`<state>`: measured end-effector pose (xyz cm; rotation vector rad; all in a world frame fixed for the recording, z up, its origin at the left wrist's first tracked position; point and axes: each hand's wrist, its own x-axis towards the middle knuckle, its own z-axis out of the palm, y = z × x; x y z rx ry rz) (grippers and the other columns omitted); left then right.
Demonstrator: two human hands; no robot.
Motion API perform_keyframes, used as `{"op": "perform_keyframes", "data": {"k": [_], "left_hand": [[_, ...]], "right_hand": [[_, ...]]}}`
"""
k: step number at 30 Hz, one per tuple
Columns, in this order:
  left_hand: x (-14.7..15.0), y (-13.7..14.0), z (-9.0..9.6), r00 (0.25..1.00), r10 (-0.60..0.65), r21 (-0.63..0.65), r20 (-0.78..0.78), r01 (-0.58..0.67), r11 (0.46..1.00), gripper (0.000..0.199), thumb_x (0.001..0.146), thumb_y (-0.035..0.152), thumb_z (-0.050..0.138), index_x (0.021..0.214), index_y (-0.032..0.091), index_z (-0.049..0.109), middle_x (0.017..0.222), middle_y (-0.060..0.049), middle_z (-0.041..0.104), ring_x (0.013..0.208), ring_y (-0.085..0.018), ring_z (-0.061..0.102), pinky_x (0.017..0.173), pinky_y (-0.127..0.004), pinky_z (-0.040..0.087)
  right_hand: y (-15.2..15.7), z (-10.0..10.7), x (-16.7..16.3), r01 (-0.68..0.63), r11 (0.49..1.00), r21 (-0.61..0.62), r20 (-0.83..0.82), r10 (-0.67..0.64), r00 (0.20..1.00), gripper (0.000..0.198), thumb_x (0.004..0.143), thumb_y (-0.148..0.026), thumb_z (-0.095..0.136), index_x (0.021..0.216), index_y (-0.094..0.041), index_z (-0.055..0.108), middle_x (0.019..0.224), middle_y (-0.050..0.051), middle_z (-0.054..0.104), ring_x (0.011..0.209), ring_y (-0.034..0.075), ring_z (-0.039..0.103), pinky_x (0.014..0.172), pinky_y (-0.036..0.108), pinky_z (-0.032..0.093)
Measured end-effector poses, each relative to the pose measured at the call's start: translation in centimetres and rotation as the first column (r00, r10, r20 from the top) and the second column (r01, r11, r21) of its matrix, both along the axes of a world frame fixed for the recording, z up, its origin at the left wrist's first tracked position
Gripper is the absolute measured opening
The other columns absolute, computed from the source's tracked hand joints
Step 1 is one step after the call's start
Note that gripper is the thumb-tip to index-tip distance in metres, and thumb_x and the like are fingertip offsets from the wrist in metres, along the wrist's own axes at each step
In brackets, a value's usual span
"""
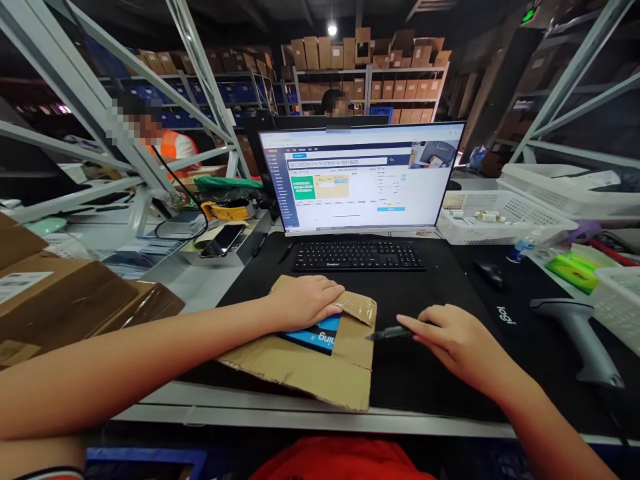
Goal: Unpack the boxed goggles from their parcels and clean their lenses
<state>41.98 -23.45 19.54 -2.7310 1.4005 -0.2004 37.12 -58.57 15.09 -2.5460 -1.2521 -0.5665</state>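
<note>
A flattened brown cardboard package lies on the black desk mat, one flap folded outward toward me. Inside its opening shows a blue item with white lettering. My left hand rests flat on top of the package, fingers stretched out, covering part of the blue item. Clear tape shines at the package's far right corner. My right hand is closed around a dark box cutter, index finger along its back. Its tip points left and is at the package's right edge; whether it touches I cannot tell.
Behind the package stand a keyboard and a monitor. To the right are a mouse, a barcode scanner and white baskets. Brown boxes and a phone sit left. A person in an orange vest is beyond.
</note>
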Motion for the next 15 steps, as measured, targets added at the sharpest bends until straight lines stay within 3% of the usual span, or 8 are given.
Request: {"op": "perform_keyframes", "data": {"k": [5,8,10,13,15], "left_hand": [[-0.7,-1.1,1.4,0.977,0.171,0.031,-0.124,-0.168,0.985,0.044,0.107,0.041,0.029,0.118,0.019,0.065,0.11,-0.009,0.072,0.1,-0.024,0.068,0.086,-0.034,0.053],[-0.7,-1.8,2.9,0.952,0.254,0.093,-0.173,-0.241,0.966,0.038,0.105,0.041,0.038,0.122,0.017,0.062,0.114,-0.01,0.069,0.106,-0.024,0.067,0.086,-0.032,0.052],[-0.5,-1.7,4.2,0.932,0.315,0.133,-0.18,-0.294,0.947,0.044,0.104,0.039,0.039,0.137,0.015,0.053,0.118,-0.013,0.068,0.105,-0.026,0.067,0.087,-0.034,0.052],[-0.3,-0.2,6.8,0.848,0.51,0.213,-0.146,-0.476,0.853,0.06,0.102,0.034,0.037,0.158,0.014,0.028,0.115,-0.018,0.069,0.097,-0.028,0.07,0.082,-0.035,0.052],[-0.4,1.5,8.5,0.717,0.674,0.239,-0.18,-0.632,0.737,0.069,0.099,0.03,0.041,0.161,0.012,0.019,0.115,-0.02,0.07,0.09,-0.029,0.071,0.078,-0.034,0.052]], "right_hand": [[-2.0,-0.6,3.7,0.27,0.961,-0.066,0.094,-0.264,0.96,0.036,0.102,-0.021,0.048,0.132,-0.024,0.068,0.086,0.006,0.066,0.072,0.017,0.058,0.069,0.031,0.04],[-3.8,-0.9,4.2,0.315,0.948,0.041,-0.047,-0.313,0.949,0.038,0.105,-0.031,0.046,0.139,-0.025,0.062,0.09,0.004,0.067,0.078,0.017,0.062,0.072,0.03,0.046],[-4.8,-1.2,3.4,0.329,0.934,0.137,-0.121,-0.314,0.942,0.041,0.105,-0.037,0.045,0.143,-0.027,0.058,0.098,0.004,0.069,0.086,0.018,0.066,0.076,0.031,0.05],[-6.3,-2.1,1.8,0.36,0.913,0.193,-0.142,-0.338,0.931,0.044,0.102,-0.043,0.048,0.145,-0.036,0.055,0.111,0.004,0.071,0.097,0.023,0.07,0.079,0.037,0.055],[-7.4,-3.0,1.3,0.368,0.904,0.218,-0.142,-0.343,0.928,0.048,0.099,-0.045,0.051,0.147,-0.045,0.051,0.12,0.005,0.071,0.105,0.03,0.071,0.078,0.044,0.058]]}}
